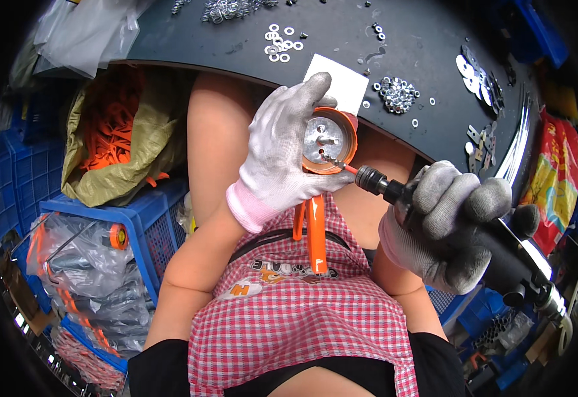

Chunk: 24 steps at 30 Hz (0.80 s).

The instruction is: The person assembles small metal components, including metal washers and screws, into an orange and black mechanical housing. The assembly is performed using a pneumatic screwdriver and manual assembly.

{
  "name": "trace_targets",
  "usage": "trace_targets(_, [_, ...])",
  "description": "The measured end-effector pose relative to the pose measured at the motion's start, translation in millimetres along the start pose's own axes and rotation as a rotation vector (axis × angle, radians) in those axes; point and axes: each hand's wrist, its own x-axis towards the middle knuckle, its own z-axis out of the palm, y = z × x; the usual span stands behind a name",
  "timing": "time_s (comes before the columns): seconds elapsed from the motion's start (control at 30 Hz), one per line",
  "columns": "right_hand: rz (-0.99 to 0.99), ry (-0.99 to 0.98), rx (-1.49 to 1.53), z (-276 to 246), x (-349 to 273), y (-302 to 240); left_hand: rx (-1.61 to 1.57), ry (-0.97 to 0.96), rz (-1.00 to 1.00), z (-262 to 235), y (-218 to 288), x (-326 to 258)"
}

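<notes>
My left hand [277, 135], in a grey-white glove with a pink cuff, is wrapped round an orange tool with a round cup-shaped head [350, 149]. A silver metal disc [314, 131] with a central post and small holes lies inside the cup. Two orange handles [316, 231] hang down below the hand. My right hand [447, 205], gloved too, grips a black power screwdriver [389, 190] with a hose at its back end. The driver's thin bit points left into the cup, its tip at the disc near a hole. Whether it touches a screw cannot be made out.
The dark table [196, 46] holds flat washers [282, 43], a pile of nuts [397, 94], springs [226, 9], metal plates [477, 79] and a white card [352, 83]. At left are a sack of orange parts [77, 178] and a blue crate [140, 245]. A red-yellow bag [553, 172] stands at right.
</notes>
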Motion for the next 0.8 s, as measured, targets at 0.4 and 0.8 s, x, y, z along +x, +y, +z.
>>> trace_targets(0.4, [0.217, -0.165, -0.023, 17.4, 13.5, 6.3, 0.008, 0.038, -0.016, 2.5, 0.5, -0.5])
trace_targets(0.8, [0.195, -0.439, -0.065, -4.4, 22.7, 23.6, 0.036, 0.039, -0.027, 1.9, 2.8, -1.1])
